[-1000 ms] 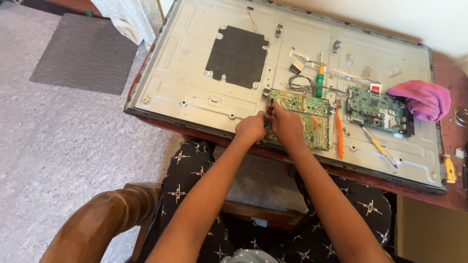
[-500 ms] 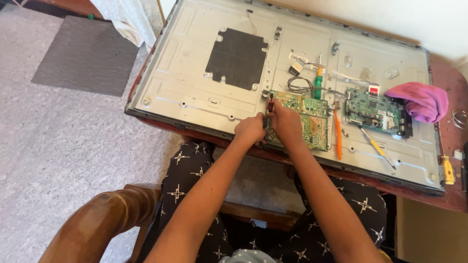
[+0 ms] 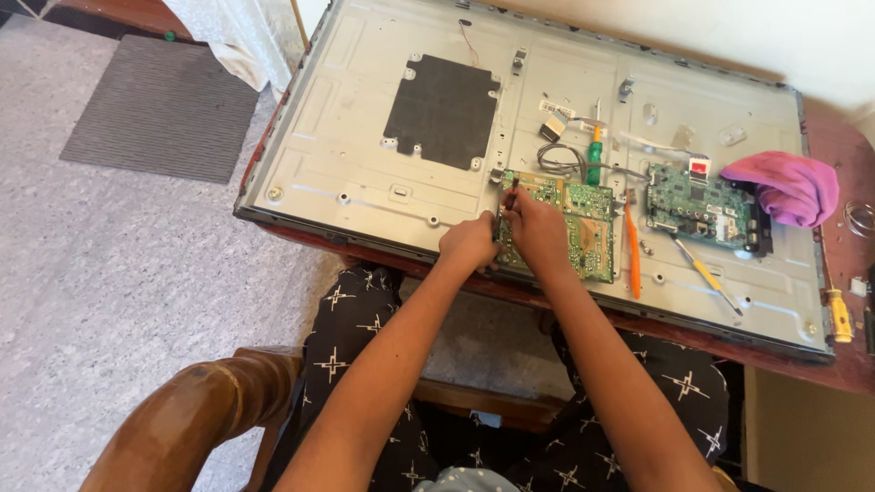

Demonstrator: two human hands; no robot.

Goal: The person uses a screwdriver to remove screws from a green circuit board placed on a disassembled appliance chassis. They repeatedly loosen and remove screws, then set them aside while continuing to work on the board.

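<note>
Green circuit board under closed right grip

Flat screen face-down on table — grey metal back up.

A pink cloth lies beside a second green board, an orange tool nearby, and a grey mat covers the floor.

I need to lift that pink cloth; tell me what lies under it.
The pink cloth lies bunched on the right end of the grey metal back panel, beside the smaller green circuit board. Panel shows around it; anything beneath the folds is covered and cannot be seen.
</note>
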